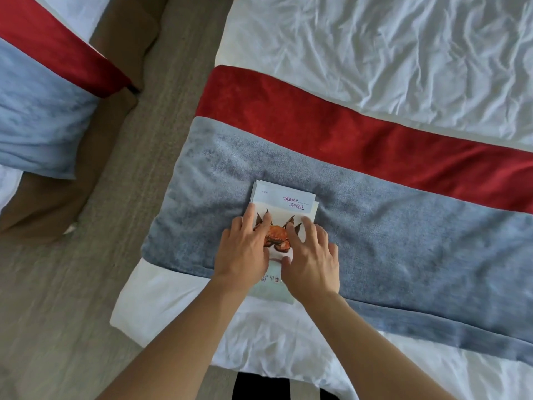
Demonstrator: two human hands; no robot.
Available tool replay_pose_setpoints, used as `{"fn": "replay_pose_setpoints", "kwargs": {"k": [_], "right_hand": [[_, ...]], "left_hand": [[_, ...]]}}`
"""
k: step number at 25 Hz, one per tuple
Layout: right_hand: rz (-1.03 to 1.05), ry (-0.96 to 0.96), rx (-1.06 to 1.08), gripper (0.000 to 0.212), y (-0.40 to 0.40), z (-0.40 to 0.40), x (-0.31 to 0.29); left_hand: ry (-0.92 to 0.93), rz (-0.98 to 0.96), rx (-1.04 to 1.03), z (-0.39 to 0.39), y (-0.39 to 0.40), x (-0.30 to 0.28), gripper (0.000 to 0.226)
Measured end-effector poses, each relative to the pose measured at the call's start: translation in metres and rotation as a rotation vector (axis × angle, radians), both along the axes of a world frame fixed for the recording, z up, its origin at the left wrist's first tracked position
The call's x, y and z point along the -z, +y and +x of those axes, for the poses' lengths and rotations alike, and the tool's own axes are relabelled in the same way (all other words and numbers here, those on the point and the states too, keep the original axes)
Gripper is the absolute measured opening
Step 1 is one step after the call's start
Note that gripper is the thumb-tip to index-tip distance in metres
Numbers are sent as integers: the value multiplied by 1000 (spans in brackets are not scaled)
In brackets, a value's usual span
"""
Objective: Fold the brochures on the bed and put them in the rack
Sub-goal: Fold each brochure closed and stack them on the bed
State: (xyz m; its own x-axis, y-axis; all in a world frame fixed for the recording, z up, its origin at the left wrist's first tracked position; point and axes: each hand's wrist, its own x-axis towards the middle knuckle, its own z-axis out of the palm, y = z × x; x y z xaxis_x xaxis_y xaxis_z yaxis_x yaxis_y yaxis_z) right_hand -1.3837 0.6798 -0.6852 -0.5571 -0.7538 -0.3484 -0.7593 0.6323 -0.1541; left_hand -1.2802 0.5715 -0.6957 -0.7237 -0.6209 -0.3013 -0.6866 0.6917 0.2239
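Note:
A small stack of folded brochures (284, 202), white with a crab picture and purple script, lies on the blue-grey band of the bed runner (403, 241). My left hand (245, 249) rests flat on the left half of the top brochure, fingers spread. My right hand (313, 258) presses down on its right half, fingers apart. Both palms cover the brochure's lower part. Edges of other brochures show beneath the top one at the far end. No rack is in view.
The bed has a white sheet (389, 53) and a red runner band (346, 131) beyond the blue one. A second bed (37, 111) with the same runner stands at the left across a strip of grey-brown carpet (135, 168).

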Motion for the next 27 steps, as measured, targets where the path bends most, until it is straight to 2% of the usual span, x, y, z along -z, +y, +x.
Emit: {"fn": "replay_pose_setpoints", "kwargs": {"k": [6, 8, 10, 12, 16, 19, 22, 27], "right_hand": [[-30, -67, 33, 66, -5, -5, 0], [-114, -169, 215, 65, -1, -6, -3], [-176, -251, 444, 66, 0, -6, -4], [-182, -284, 531, 66, -1, -2, -3], [-169, -315, 615, 66, -12, -1, -1], [-134, -346, 602, 79, -16, 1, -1], [-140, -374, 575, 90, -19, 3, -3], [-157, -432, 600, 92, -20, 0, -4]], "left_hand": [[57, 68, -21, -1, -5, -2, 69], [156, 165, -117, 5, -5, -5, 76], [254, 300, -318, 0, -6, -5, 81], [245, 333, -471, -9, -7, -6, 74], [74, 229, -460, -22, -8, -7, 60], [38, 194, -413, -22, -6, -10, 72], [89, 200, -393, -23, -3, -15, 82], [233, 250, -432, -19, -5, -16, 84]]}}
